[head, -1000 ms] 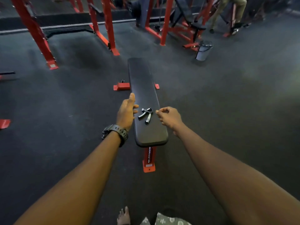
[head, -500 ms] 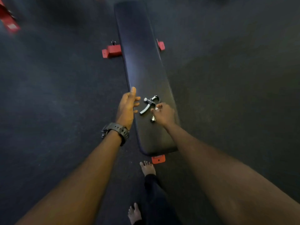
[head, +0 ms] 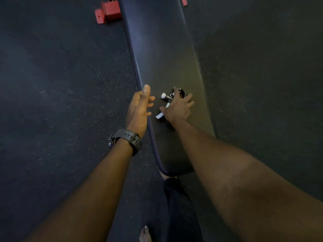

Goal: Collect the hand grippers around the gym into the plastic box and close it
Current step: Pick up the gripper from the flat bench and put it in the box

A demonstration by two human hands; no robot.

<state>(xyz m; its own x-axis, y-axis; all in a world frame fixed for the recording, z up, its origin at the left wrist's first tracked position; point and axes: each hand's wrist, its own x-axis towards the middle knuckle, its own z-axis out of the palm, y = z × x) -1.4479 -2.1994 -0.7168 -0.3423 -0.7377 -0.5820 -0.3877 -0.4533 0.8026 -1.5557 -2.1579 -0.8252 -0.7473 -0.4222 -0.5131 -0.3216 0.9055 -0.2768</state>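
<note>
A black and silver hand gripper [head: 166, 97] lies on the black padded bench [head: 162, 49], near its close end. My right hand [head: 178, 109] lies over the gripper with fingers spread, and the thumb crosses one silver handle. The knob end and one handle tip stick out to the left of the hand. My left hand [head: 139, 110] hovers at the bench's left edge, fingers relaxed and holding nothing, with a black watch [head: 126, 139] on the wrist. No plastic box is in view.
Dark rubber floor [head: 61, 84] lies on both sides of the bench. A red bench foot [head: 107, 12] sits at the top left. My bare foot [head: 145, 234] and dark trouser leg [head: 176, 206] are below the bench's near end.
The view dropped and closed in on the bench. My right hand went from beside the gripper to lying over it. My left hand stayed at the bench's left edge.
</note>
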